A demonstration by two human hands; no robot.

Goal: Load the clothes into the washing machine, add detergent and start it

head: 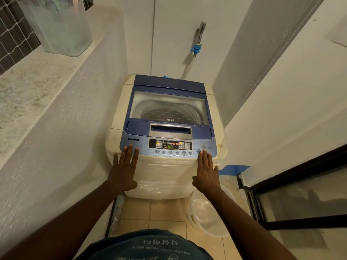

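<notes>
Standing at the bottom edge of the view is a person in a blue shirt (pixel 150 246) with printed letters, both bare arms reaching forward. On the tiled floor (pixel 165 209), just beside the front right corner of the washing machine (pixel 165 171), a clear plastic basin (pixel 206 212) is lying.

The left hand (pixel 124 171) is lying flat with its fingers stretched out and a little apart, holding nothing. Its palm is pressing on the cream front wall of the machine, and its fingertips are reaching the left end of the light blue control panel (pixel 142 147). The right hand (pixel 206 173) is also flat and empty, fingers straight and close together. Its fingertips are touching the right end of the panel, at the start button (pixel 198 151), just below the power button (pixel 203 147).

The display (pixel 170 145) in the middle of the panel is glowing with a green digit and red lights. Behind the panel the blue lid (pixel 169 106) is lying closed, and the drum (pixel 169 111) is showing through its window; whether clothes are inside, I cannot tell.

Farther back, a tap (pixel 201 30) with a blue connector (pixel 196 48) is sitting on the white wall.
</notes>
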